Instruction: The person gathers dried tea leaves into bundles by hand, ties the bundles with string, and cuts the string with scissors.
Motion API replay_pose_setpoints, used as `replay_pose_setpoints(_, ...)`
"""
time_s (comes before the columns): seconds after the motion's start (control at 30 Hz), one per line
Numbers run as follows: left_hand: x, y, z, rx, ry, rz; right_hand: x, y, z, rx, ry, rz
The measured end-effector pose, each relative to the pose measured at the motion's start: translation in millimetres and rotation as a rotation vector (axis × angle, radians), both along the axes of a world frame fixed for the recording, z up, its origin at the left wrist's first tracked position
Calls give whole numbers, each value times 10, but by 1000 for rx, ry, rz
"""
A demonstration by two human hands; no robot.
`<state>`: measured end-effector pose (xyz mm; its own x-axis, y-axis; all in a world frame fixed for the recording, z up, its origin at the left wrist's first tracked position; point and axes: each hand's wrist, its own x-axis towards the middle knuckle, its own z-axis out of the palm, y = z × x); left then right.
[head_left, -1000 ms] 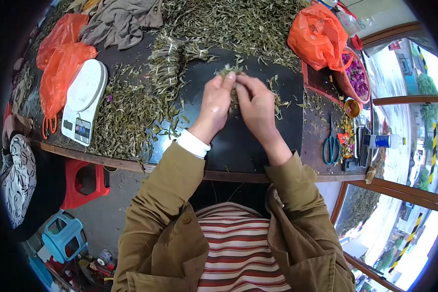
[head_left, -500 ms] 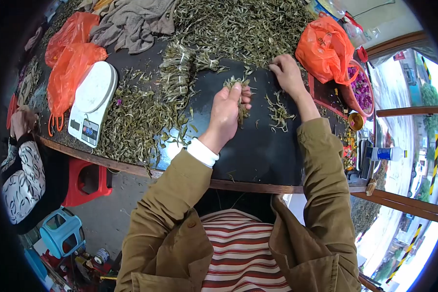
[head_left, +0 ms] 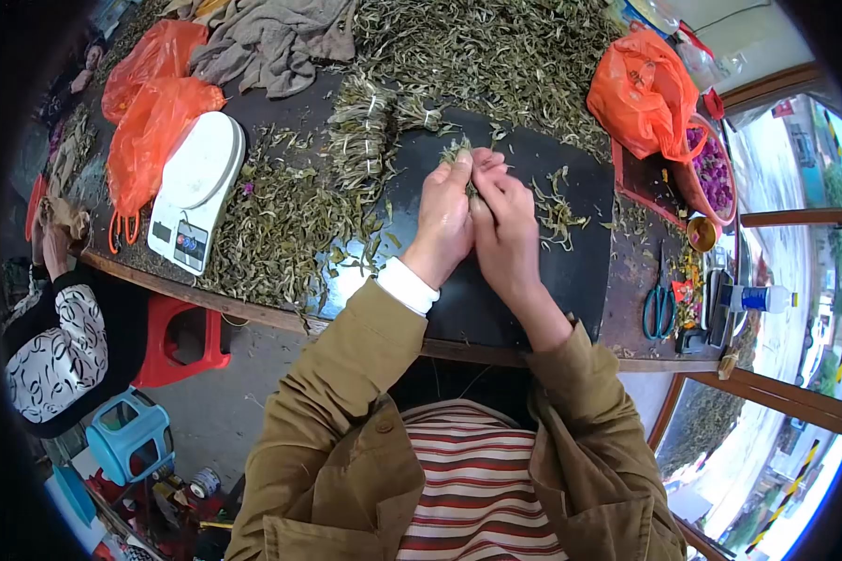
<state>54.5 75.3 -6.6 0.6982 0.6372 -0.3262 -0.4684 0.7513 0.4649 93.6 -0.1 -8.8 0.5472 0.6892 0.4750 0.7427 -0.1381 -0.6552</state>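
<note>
My left hand is closed around a small bunch of dried leaves, whose tips stick out above the thumb. Pressed up against it, my right hand has its fingers wrapped over the same bunch, so most of the leaves are hidden. Both hands are above a dark mat. A few loose leaves lie on the mat to the right. Beyond my left hand are tied leaf bundles, stacked side by side, with a smaller tied bundle beside them.
A large leaf heap covers the back. To the left are a white scale, orange bags and a grey cloth. Right are scissors, another orange bag and a basin of purple flowers. A co-worker's hand shows far left.
My right hand has come back from the leaf heap to meet my left hand and closed on the bunch. The scissors, earlier hidden by my right arm, now show. The view has shifted slightly.
</note>
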Motion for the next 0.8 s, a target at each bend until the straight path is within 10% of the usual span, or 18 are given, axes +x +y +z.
replay_pose_setpoints(0.2,8,-140,-69,355,10,-211,548,-125,357,138,771,0)
replay_pose_setpoints(0.37,-60,-134,-41,446,67,-398,656,-115,367,-225,347,-16)
replay_pose_setpoints(0.5,-22,-134,20,606,46,-481,1035,-196,89,-8,-50,-351)
replay_pose_setpoints(0.63,-43,-45,-28,266,31,-365,994,-705,355,-404,152,-263)
replay_pose_setpoints(0.7,-26,-59,15,180,43,-331,933,-840,19,-210,-371,-101)
replay_pose_setpoints(0.8,-25,-13,-38,203,95,-400,936,-876,83,-370,59,-178)
